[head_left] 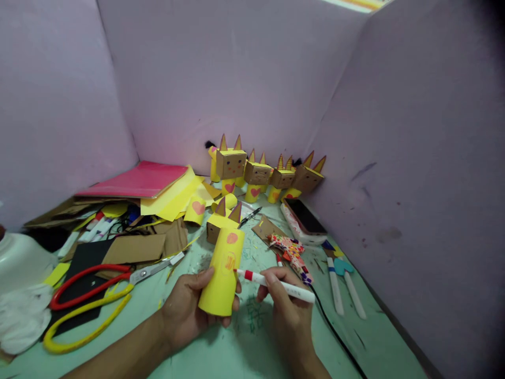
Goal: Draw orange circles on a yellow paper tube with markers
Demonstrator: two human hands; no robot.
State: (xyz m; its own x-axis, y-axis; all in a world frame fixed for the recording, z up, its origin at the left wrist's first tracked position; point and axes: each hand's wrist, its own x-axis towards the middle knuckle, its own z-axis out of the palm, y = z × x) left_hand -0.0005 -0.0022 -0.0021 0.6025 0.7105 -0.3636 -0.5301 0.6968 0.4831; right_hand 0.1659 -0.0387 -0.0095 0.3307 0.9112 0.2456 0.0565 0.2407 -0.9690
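Note:
My left hand (185,305) is wrapped round a yellow paper tube (221,287), holding it tilted above the table. Orange-red marks are drawn on the tube, one near its top and another at mid-height. In my right hand (290,310) is a white felt-tip marker (294,291) with a red band. Its tip is at the tube's right side, close to the middle mark; whether it touches I cannot tell. Just behind the tube sits a cardboard box head (213,231) with a yellow top and two pointed ears.
Several box-headed paper figures (231,164) stand along the back. Scissors (130,276) with red and yellow handles lie left, by cardboard pieces (136,248) and a pink folder (138,179). At right are a phone (305,216), a patterned glue gun (290,250) with a black cord, and white-handled tools (335,289).

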